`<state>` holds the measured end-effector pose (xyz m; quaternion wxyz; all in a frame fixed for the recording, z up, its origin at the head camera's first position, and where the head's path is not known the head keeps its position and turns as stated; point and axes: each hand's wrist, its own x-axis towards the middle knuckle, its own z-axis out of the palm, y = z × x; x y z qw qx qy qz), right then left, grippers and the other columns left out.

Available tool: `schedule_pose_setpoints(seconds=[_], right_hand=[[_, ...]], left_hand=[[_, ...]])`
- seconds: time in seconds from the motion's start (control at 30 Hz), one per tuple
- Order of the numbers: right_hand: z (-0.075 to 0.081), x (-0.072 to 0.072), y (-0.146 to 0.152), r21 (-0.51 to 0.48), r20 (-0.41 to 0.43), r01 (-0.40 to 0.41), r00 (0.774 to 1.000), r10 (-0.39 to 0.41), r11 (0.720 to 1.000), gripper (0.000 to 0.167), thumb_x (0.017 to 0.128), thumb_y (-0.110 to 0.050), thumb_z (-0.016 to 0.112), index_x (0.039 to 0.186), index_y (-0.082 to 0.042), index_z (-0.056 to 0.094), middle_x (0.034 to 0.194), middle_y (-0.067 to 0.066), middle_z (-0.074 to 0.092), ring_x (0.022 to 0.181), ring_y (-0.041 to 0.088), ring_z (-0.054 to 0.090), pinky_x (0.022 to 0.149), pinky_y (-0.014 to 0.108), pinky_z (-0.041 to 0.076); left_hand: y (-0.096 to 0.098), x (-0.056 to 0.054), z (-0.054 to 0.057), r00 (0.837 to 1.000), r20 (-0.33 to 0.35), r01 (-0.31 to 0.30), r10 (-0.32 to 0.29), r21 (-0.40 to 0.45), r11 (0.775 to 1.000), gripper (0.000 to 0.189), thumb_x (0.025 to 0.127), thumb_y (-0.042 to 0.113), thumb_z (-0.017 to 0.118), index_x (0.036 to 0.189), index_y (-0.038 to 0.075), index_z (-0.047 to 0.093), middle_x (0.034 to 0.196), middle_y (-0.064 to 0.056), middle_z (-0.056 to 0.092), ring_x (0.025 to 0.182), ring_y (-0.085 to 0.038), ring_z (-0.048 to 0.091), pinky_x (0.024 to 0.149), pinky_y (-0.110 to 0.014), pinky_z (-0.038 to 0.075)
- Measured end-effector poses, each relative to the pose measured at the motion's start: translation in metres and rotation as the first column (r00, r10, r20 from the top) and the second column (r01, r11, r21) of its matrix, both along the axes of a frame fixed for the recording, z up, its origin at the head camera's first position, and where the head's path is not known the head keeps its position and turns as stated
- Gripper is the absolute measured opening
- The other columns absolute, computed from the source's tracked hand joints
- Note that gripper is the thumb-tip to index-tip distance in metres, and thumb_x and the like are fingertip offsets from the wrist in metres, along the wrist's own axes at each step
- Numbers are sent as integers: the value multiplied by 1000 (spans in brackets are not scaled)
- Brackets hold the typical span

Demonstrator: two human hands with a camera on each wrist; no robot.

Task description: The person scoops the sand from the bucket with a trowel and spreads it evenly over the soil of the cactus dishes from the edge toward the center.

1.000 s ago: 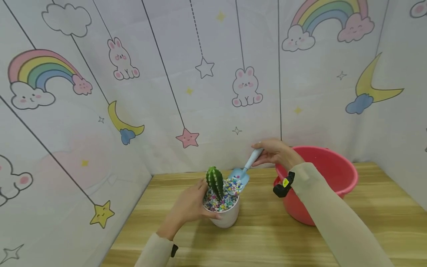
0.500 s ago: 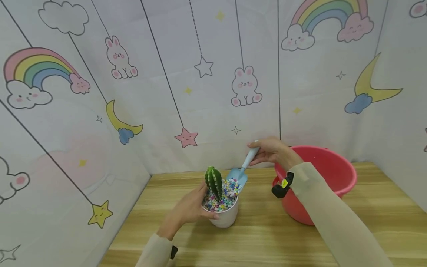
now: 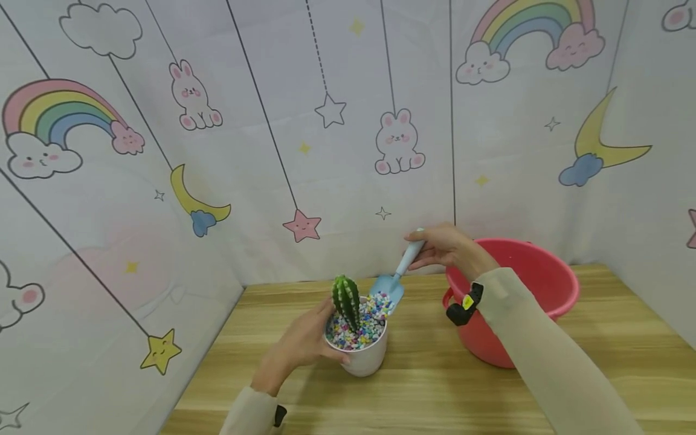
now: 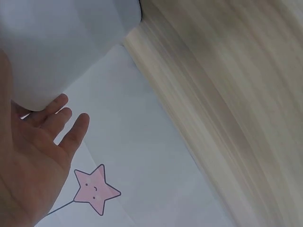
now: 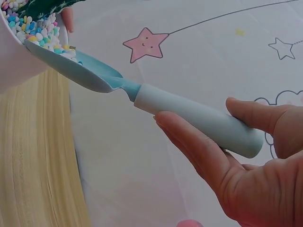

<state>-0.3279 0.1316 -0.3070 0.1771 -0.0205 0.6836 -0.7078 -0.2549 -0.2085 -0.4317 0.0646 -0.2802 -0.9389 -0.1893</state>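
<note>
In the head view a white pot [image 3: 365,361] stands on the table, holding a green cactus [image 3: 346,302] amid multicoloured pebbles [image 3: 356,339]. My left hand [image 3: 304,338] holds the pot from the left, thumb at its near side below the rim. The left wrist view shows that hand's fingers [image 4: 57,124] against the pot [image 4: 71,42]. My right hand [image 3: 448,244] grips the pale blue handle of a small trowel [image 3: 408,260]. Its blade slants down to the pot's right rim, with pebbles on its lower end. The right wrist view shows the trowel's tip [image 5: 42,53] touching or just over the rim.
A red basin [image 3: 544,278] stands on the table to the right, just behind my right forearm. The wooden table [image 3: 424,399] ends at a pale cloth backdrop [image 3: 348,181] printed with rainbows, rabbits and stars.
The pot and cactus have shifted slightly left and towards me with my left hand. Fewer pebbles appear to lie on the trowel's blade. Both hands keep their hold.
</note>
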Motion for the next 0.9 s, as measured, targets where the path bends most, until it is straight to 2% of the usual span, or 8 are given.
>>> schedule_pose_setpoints(seconds=[0.17,0.3,0.67,0.9], right_hand=[[4,2,0,14,-9,27,1000,-27,1000,23,104,-16,65,118,3,62,83,10,79,88,29,80,88,48,64],[6,4,1,33,-15,47,999,-47,998,22,104,-16,67,113,3,60,84,10,79,83,25,81,90,49,63],[10,13,1,79,-73,52,996,-46,995,30,103,-19,70,114,7,61,86,9,80,86,27,82,92,49,62],[16,18,0,113,-101,61,994,-50,992,36,100,-20,73,114,11,62,81,8,77,84,27,82,83,44,66]], left_hand=[[6,2,-6,1000,8,-6,6,-2,1000,127,68,67,90,163,7,32,167,-16,41,146,-40,52,118,-56,47],[10,5,-8,1000,-20,-16,15,0,1000,121,71,69,88,161,9,34,163,-13,46,143,-39,55,116,-55,50],[15,13,-11,995,-95,-39,38,-17,999,116,76,73,82,162,12,33,170,-15,37,151,-37,47,121,-53,45],[21,18,-11,993,-74,-96,94,-15,995,115,81,73,77,164,9,31,169,-21,36,154,-40,41,119,-58,46]])
